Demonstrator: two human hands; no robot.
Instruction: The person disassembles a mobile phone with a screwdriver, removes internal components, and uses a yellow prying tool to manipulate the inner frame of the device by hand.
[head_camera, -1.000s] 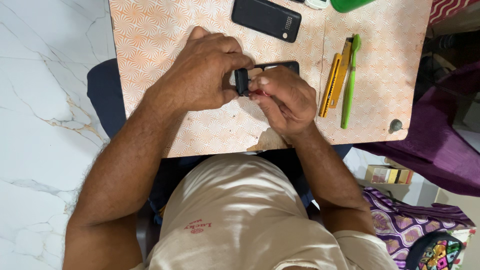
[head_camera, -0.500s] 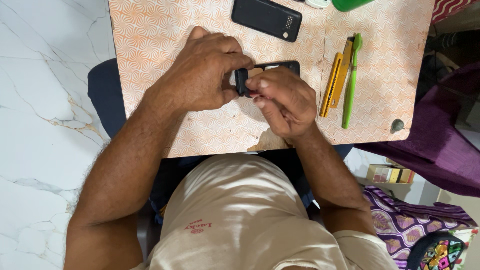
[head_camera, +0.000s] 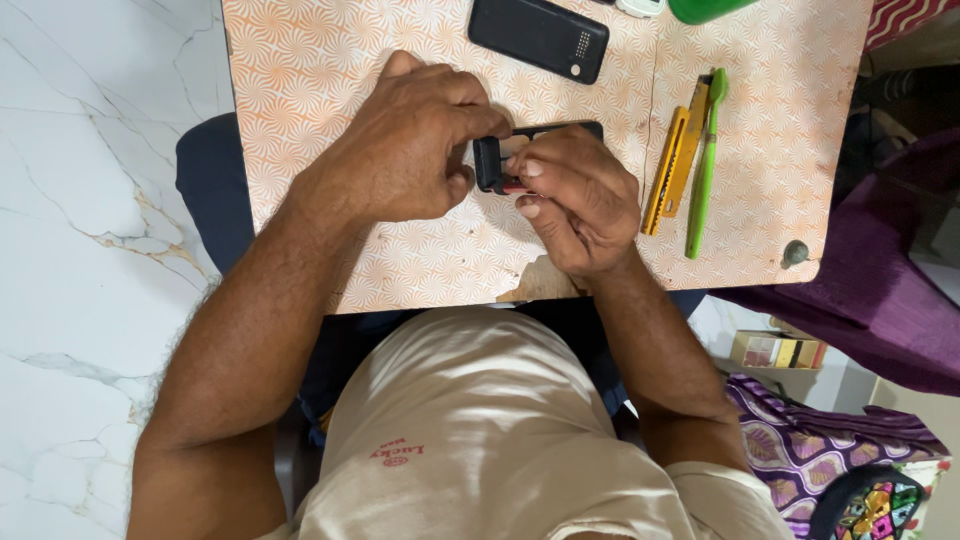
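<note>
While both hands, left hand and right hand, pinch the small black device mid-frame, a slipping fingertip could drop it.

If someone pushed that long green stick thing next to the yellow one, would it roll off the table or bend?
The green tool looks like thin hard plastic, so it would probably stay stiff and feel light. It lies flat against the yellow cutter, which would likely block rolling that way. Pushed the other way, it might slide on the patterned tabletop towards the edge.
</note>
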